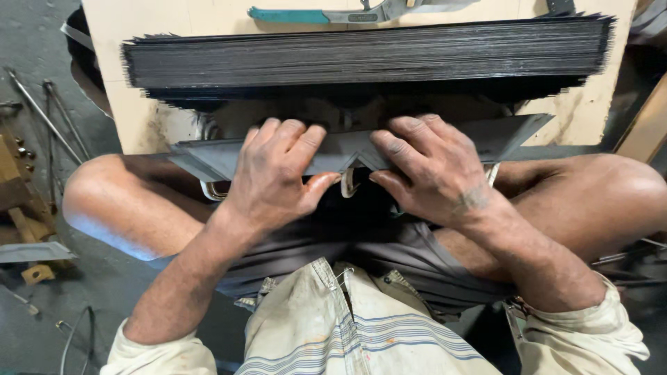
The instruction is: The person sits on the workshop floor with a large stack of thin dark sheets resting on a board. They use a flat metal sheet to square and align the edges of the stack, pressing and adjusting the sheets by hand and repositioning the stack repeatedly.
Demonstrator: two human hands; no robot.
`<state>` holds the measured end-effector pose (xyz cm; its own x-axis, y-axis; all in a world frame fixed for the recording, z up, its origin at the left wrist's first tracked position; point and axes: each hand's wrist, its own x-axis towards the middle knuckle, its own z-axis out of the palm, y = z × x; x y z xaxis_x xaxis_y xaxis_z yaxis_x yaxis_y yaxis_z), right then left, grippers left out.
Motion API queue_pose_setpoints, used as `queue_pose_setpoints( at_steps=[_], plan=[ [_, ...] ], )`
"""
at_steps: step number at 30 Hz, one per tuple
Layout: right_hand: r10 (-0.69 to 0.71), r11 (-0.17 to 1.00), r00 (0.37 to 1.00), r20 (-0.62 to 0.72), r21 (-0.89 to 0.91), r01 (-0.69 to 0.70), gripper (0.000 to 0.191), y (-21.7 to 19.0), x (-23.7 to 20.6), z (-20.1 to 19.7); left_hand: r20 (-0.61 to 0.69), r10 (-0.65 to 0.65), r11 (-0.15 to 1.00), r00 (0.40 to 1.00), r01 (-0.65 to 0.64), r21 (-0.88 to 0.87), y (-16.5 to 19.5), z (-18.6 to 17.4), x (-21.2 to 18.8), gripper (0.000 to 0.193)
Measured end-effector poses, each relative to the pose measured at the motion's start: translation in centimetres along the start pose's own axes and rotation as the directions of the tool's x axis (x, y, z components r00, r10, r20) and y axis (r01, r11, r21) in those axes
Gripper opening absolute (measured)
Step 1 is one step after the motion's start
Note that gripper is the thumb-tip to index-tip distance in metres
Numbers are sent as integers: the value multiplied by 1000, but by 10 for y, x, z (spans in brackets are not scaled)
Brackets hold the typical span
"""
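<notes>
I look down on my two hands working at the near edge of a pale board [132, 125]. My left hand [274, 173] and right hand [431, 173] both clench a thin stack of dark metal strips [208, 156] that lies crosswise just in front of my knees. The fingers [288, 135] of the left hand curl over the top edge, and its thumb presses from the near side. The right hand mirrors this, fingers over the top, thumb underneath. Between the two hands the strips show a V-shaped notch, which sits right at the gap between my thumbs. The ends of the strips stick out well past each hand, to the left and to the right.

Just beyond my hands, on the board, lies a much thicker pile of dark sheets [368, 59], apart from the strips I hold. At the board's far edge rests a pair of tin snips with a teal handle [292, 14]. Metal rods [42, 114] lie on the floor to my left.
</notes>
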<state>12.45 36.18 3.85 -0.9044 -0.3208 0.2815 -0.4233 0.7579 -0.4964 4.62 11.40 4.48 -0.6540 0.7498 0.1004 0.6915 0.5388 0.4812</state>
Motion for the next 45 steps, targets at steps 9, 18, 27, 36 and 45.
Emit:
queue_pose_setpoints(
  at_steps=[9,18,27,36,45],
  plan=[
    [-138,990,990,-37,17,139,42,15,-1,5,-31,24,998,999,-26,-64,-7,-3,7,55],
    [-163,985,986,-18,46,164,29,20,-3,6,84,-207,978,975,206,28,5,3,22,45],
    [-240,971,970,-29,-24,239,28,23,-9,10,97,-122,980,988,104,173,32,5,33,35],
    [-171,985,984,-54,20,172,38,26,-17,2,211,12,922,977,-93,376,45,21,46,30],
    [-259,964,942,-213,-122,237,43,29,-35,-30,-176,355,900,918,-285,330,39,-13,21,46]
  ],
)
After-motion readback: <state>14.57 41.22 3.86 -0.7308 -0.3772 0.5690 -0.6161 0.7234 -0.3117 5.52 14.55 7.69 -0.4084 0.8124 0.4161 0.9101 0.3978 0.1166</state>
